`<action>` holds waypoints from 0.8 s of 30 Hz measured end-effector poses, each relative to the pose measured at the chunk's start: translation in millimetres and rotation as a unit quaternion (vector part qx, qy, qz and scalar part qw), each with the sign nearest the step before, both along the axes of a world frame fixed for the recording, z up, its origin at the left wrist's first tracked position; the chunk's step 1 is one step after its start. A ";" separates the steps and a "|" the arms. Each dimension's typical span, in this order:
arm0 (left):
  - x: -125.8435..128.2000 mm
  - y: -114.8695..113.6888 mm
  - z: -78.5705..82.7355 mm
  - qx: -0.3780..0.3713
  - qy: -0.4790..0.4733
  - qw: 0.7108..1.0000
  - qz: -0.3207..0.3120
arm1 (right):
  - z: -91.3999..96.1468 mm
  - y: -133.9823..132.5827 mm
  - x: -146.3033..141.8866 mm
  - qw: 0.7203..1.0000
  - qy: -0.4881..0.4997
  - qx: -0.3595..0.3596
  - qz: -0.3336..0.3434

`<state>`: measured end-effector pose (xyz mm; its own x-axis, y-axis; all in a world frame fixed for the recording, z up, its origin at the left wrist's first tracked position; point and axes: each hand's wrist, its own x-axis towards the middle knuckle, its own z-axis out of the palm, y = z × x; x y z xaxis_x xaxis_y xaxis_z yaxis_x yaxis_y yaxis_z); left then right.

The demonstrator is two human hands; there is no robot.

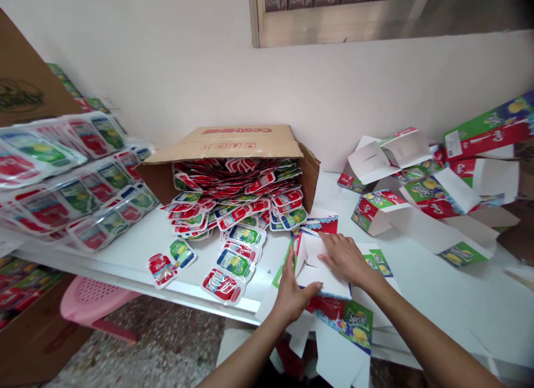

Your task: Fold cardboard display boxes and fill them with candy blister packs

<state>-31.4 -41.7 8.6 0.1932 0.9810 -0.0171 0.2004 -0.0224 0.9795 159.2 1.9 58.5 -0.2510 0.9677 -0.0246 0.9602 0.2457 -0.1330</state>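
Note:
A flat, unfolded printed carton (321, 274) with a white inner side and red and green panels lies at the front edge of the white table (450, 288). My left hand (292, 291) holds its near left edge, thumb across the white card and fingers curled round a raised flap. My right hand (344, 257) lies flat on the card's upper part, fingers stretched out and pressing down. More flat carton blanks (354, 327) lie under it and hang over the table edge.
A brown cardboard box (233, 149) lies on its side behind the hands, spilling several small red and green blister packs (233, 221). Folded cartons (421, 193) pile up at the right. Strips of packs (70, 182) hang at the left. A pink stool (94, 299) stands below.

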 end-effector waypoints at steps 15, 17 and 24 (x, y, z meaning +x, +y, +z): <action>-0.8 -6.2 -4.6 0.024 0.121 0.991 0.043 | 16.3 -0.3 -21.2 0.998 0.022 -0.015 -0.052; -2.5 -6.5 -4.7 0.026 0.120 0.991 0.049 | 15.0 -0.2 -18.3 0.998 0.022 -0.020 -0.047; -7.2 -11.8 -2.9 -0.033 0.113 0.992 0.053 | 13.1 -9.7 -10.7 0.996 0.059 -0.069 0.009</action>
<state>-38.6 -53.5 5.7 0.0720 0.9909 -0.1137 0.4125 0.0742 0.9079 148.5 -7.8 71.6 -0.2780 0.9521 -0.1274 0.9316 0.2348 -0.2776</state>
